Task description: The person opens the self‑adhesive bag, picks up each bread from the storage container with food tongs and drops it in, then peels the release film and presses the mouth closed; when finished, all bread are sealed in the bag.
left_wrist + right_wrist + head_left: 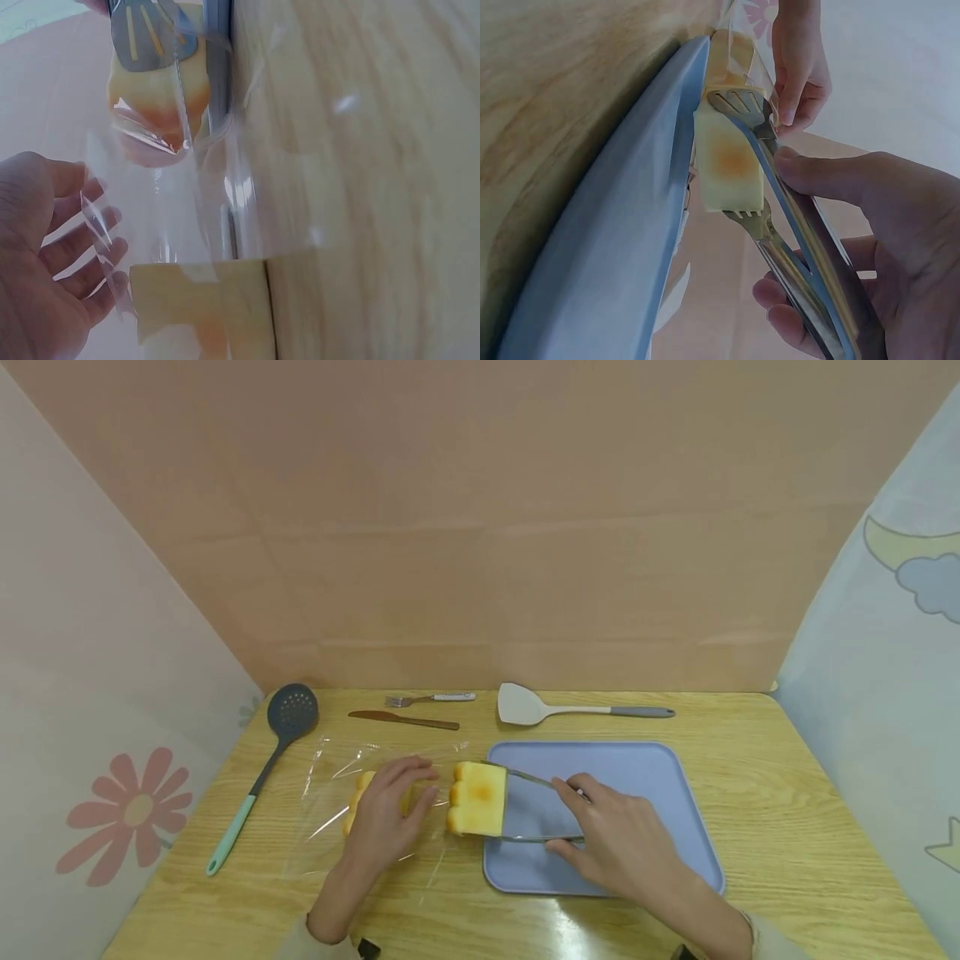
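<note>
A pair of metal tongs point(810, 247) is in my right hand point(626, 827), thumb on one arm and fingers on the other. Between the tong ends is a thick yellow bread slice point(480, 799), browned in the middle, held at the blue tray's left edge. My left hand point(386, 814) is left of that slice, over a clear plastic bag point(322, 827). In the left wrist view its spread, slightly bent fingers touch the film point(101, 225) at the bag's raised mouth, with thumb and fingers apart. A second bread slice point(202, 307) lies inside the bag, partly hidden by the left hand.
The light blue tray point(660, 777) lies beneath my right hand. Behind are a fork point(442, 697), a brown knife point(405, 720) and a white spatula with a grey handle point(525, 704). A dark skimmer with a green handle point(292, 714) lies at the left.
</note>
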The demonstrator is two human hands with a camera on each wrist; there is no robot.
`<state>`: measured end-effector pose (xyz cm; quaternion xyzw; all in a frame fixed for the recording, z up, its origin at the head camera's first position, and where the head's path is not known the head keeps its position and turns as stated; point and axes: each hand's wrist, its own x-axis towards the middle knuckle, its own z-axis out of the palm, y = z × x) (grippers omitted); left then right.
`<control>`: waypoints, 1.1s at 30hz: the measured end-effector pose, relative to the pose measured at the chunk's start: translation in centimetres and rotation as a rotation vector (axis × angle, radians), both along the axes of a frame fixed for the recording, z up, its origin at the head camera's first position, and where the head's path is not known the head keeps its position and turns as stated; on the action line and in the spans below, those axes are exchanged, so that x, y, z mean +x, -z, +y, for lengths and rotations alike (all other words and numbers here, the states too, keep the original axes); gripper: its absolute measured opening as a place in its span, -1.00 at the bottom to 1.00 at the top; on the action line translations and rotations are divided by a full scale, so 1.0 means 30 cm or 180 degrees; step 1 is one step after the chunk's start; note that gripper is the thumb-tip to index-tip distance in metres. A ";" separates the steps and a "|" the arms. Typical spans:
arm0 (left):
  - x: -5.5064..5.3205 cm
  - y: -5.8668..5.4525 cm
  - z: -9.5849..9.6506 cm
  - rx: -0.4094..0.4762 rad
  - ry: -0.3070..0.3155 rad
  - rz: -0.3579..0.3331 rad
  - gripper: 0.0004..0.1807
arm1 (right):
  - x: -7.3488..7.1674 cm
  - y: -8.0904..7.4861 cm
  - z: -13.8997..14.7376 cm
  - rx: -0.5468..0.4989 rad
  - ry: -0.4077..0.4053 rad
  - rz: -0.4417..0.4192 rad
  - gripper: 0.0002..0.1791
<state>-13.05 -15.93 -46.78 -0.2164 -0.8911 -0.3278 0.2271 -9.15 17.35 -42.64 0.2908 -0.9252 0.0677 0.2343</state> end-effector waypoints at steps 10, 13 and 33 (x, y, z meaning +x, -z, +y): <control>0.002 -0.001 0.003 0.0259 -0.0042 -0.0015 -0.89 | -0.069 0.012 -0.019 -0.0081 0.0077 -0.0322 -0.16; -0.001 -0.002 0.000 0.0394 -0.0042 0.0055 -0.92 | -0.084 0.016 -0.013 -0.0113 0.0089 -0.0335 -0.15; -0.008 0.020 0.003 0.0604 0.0056 0.0102 -0.88 | -0.064 0.018 -0.025 -0.0251 -0.0095 -0.0513 -0.16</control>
